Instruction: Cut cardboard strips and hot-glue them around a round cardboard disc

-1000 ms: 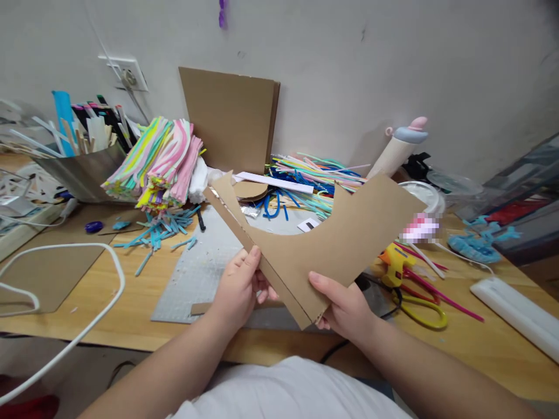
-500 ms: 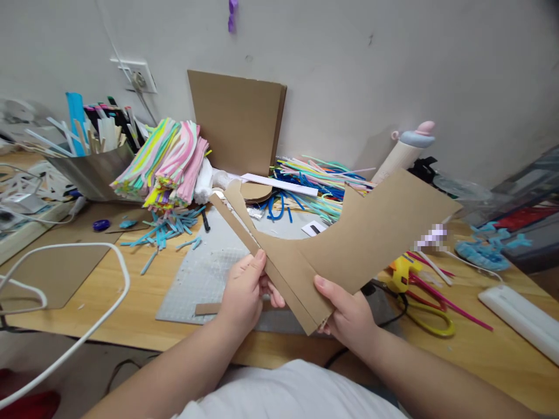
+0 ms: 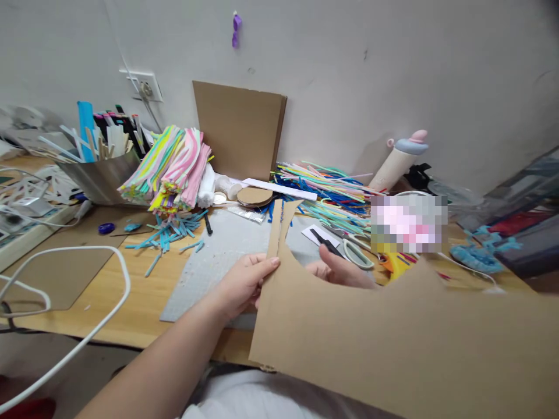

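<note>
A large piece of brown cardboard (image 3: pixel 384 337) with a curved cutout in its upper edge fills the lower right. My left hand (image 3: pixel 247 285) pinches its left side, thumb in front and fingers behind, just below a narrow strip (image 3: pixel 275 227) partly split off along a ragged slit. Through the cutout shows my right hand (image 3: pixel 343 270), thumb raised apart from the fingers and nothing visible in it. The cardboard hides its wrist and lower part. Just beyond that hand lie a slim black tool (image 3: pixel 325 241) on a white card and scissors (image 3: pixel 358 254) with grey-green handles.
A grey cutting mat (image 3: pixel 213 250) lies on the wooden table, with short blue pieces (image 3: pixel 174 230) at its left. Behind are bundled pipe cleaners (image 3: pixel 174 169), a standing cardboard sheet (image 3: pixel 238 128) and a pale bottle (image 3: pixel 397 163). A white cable (image 3: pixel 124 273) loops at left.
The cardboard has turned and come lower and nearer, its wide part now at the lower right. My right hand has let go of its lower edge and moved behind the cutout.
</note>
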The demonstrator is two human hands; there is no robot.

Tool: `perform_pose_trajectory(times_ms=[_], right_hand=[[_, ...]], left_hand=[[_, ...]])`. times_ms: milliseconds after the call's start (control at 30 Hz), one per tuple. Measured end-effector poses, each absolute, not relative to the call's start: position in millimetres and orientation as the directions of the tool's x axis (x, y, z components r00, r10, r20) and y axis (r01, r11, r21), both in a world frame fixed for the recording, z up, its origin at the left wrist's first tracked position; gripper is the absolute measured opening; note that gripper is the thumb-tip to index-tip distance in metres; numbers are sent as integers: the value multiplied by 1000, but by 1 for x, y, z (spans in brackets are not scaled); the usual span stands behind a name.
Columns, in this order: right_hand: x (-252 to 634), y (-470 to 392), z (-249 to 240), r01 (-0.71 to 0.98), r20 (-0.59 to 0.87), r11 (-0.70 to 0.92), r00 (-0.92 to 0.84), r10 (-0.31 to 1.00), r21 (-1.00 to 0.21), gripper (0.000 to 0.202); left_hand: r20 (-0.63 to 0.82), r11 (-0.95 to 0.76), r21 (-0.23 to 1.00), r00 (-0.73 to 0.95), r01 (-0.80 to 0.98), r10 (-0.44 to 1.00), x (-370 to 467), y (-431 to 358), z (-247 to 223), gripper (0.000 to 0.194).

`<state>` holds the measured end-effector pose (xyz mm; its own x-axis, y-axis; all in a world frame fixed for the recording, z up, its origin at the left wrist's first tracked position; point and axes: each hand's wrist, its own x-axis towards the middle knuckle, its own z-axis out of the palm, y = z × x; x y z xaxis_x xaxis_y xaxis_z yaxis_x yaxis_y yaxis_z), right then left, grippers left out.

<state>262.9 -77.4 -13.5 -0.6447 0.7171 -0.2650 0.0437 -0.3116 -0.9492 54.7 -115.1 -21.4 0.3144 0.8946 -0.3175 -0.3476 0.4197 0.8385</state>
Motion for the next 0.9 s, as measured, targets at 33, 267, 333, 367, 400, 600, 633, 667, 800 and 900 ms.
perform_pose_trajectory(times_ms=[33, 267, 333, 367, 400, 600, 633, 667, 800, 900], right_hand=[[261, -76, -11, 98, -318, -352, -692, 648, -931, 32], [245, -81, 2, 221, -425, -431, -776, 466, -875, 25], [244, -86, 3, 217, -429, -450, -783, 450, -866, 25], [244, -89, 3, 217, -434, -460, -785, 441, -861, 25], [245, -91, 2, 219, -440, -468, -786, 436, -856, 26], [253, -105, 0, 233, -481, -512, -766, 427, -827, 32], [254, -107, 0, 232, -484, -520, -766, 423, -822, 33], [254, -109, 1, 231, -487, -529, -767, 418, -816, 34], [253, -115, 2, 228, -509, -568, -761, 402, -790, 35], [255, -117, 4, 236, -530, -582, -744, 406, -778, 34]], left_hand=[[-331, 434, 836, 324, -334, 886, 56, -115, -21, 39], [-401, 515, 811, 376, -278, 835, 54, -132, -16, 49], [-412, 520, 806, 364, -283, 836, 55, -139, -15, 52], [-414, 520, 804, 355, -289, 838, 55, -142, -15, 53], [-417, 521, 802, 350, -294, 839, 56, -144, -14, 53], [-451, 547, 787, 341, -284, 825, 60, -154, -9, 55], [-456, 548, 788, 334, -279, 825, 61, -155, -9, 55], [-459, 548, 790, 326, -275, 826, 62, -157, -9, 55], [-469, 544, 799, 302, -257, 830, 71, -162, -7, 56], [-476, 540, 812, 286, -219, 832, 72, -162, -6, 55]])
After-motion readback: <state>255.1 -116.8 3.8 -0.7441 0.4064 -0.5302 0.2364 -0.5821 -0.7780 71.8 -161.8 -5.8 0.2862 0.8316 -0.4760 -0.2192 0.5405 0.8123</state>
